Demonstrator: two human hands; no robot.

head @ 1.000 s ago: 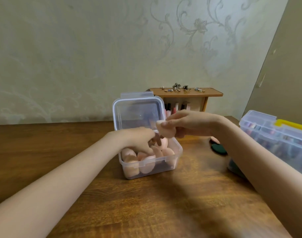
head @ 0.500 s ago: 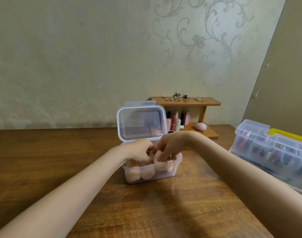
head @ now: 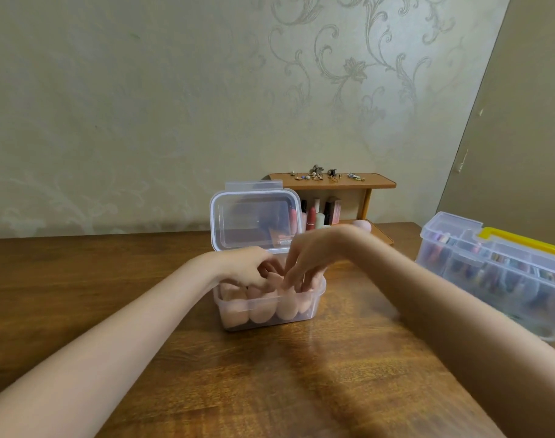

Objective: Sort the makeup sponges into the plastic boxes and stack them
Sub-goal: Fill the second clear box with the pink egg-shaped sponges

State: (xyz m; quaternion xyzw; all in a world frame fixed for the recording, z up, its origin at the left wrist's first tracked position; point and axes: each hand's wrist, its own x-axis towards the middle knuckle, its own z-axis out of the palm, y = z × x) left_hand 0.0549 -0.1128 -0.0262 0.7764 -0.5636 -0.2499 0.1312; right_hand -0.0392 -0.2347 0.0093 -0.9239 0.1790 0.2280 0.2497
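A small clear plastic box stands mid-table with its hinged lid open and upright behind it. Several peach makeup sponges fill it to the rim. My left hand lies over the box's left half, bent fingers resting on the sponges. My right hand reaches in from the right, its fingers pointing down and pressing on the sponges at the right end. Neither hand visibly lifts a sponge.
The box sits on a brown wooden table. Behind it a small wooden shelf holds lipsticks, jewellery and a pink sponge. A large clear organizer with a yellow handle lies at the right edge.
My right hand brought a peach sponge down into the box and now presses on the sponges. My left hand stayed in the box. The view tilted upward.
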